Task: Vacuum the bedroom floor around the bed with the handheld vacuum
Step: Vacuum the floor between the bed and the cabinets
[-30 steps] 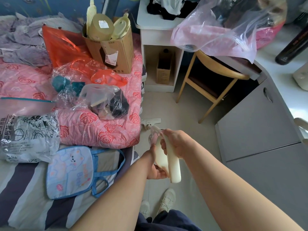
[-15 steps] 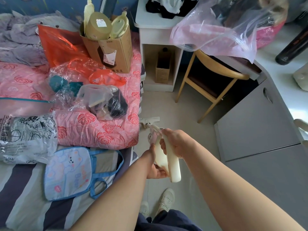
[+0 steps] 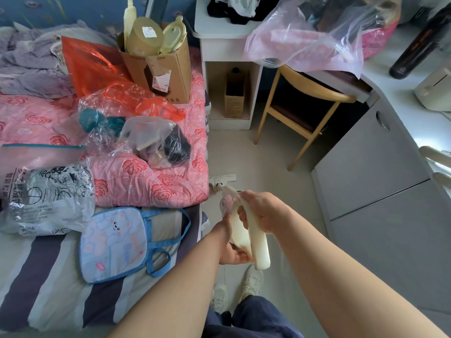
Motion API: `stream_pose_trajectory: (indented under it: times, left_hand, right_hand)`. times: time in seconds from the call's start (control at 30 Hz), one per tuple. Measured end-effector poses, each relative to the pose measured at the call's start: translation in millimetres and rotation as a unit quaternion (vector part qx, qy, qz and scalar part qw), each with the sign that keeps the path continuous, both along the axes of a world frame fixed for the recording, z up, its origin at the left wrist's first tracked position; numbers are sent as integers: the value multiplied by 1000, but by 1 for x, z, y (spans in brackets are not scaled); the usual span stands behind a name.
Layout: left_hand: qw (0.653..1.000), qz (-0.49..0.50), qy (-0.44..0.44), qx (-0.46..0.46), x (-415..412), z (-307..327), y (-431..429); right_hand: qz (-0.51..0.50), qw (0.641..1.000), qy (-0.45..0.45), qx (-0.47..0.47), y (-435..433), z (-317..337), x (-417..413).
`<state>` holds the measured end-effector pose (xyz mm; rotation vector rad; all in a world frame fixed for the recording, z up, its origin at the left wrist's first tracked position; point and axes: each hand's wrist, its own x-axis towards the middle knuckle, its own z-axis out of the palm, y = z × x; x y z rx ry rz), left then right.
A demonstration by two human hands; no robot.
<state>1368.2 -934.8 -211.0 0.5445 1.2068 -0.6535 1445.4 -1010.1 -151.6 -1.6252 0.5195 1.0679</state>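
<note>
I hold a cream handheld vacuum (image 3: 258,245) in front of me over the pale floor (image 3: 263,162). My right hand (image 3: 263,212) grips its handle from above. My left hand (image 3: 233,251) holds the vacuum's body from below, fingers curled under it. The white floor nozzle (image 3: 223,179) rests on the floor beside the bed's edge, just past my hands. The bed (image 3: 136,181) with a pink rose quilt lies to my left. The tube between body and nozzle is mostly hidden by my hands.
A white nightstand (image 3: 227,52) and a wooden chair (image 3: 302,103) stand ahead. Grey cabinets (image 3: 371,167) line the right side. Plastic bags, a cardboard box (image 3: 158,62) and a blue tote (image 3: 114,240) cover the bed. My shoes (image 3: 234,286) show below.
The nozzle has slid slightly further forward along the bed's edge. Both hands keep the same hold on the vacuum.
</note>
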Motion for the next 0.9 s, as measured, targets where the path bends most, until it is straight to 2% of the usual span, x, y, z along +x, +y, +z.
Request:
stream_pose_trajectory:
  times: [0.33, 0.7, 0.9]
  left_hand:
    - [999, -43, -14, -4, -40, 4, -20]
    - [1000, 4, 5, 3, -89, 11, -80]
    - [999, 39, 5, -7, -119, 13, -113]
  right_hand:
    - [-35, 999, 27, 25, -20, 3, -44]
    - [27, 999, -4, 27, -77, 0, -89]
    - [35, 999, 14, 34, -109, 3, -115]
